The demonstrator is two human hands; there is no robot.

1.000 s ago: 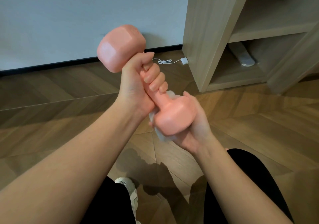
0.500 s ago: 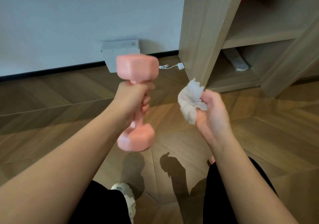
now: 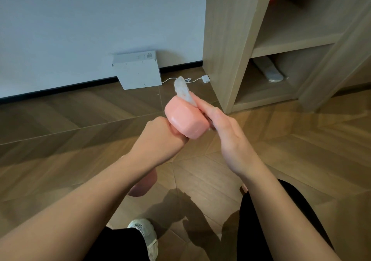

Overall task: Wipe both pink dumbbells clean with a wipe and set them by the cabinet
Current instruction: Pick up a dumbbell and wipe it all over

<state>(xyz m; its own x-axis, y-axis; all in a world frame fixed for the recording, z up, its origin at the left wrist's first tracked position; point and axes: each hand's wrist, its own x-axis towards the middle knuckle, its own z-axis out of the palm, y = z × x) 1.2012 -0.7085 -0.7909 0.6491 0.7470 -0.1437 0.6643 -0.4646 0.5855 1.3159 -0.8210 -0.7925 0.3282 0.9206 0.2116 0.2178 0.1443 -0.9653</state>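
My left hand [image 3: 160,138] grips the handle of a pink dumbbell [image 3: 185,119], held upright in the air over the floor. Its upper head faces me; the lower head peeks out below my left forearm. My right hand [image 3: 224,134] presses a crumpled white wipe [image 3: 183,90] against the far right side of the upper head, fingers stretched along it. The wooden cabinet [image 3: 228,39] stands just behind, to the right. I see only one dumbbell.
A white box [image 3: 138,71] leans against the wall at the skirting board, with a white cable and plug [image 3: 205,78] beside it. The cabinet's lower shelf holds a grey slipper [image 3: 269,71]. My white shoe [image 3: 144,232] is on the wooden floor below.
The dumbbell was turned from tilted to upright after my right hand drew away with the wipe. Now the wipe is back against the upper head.
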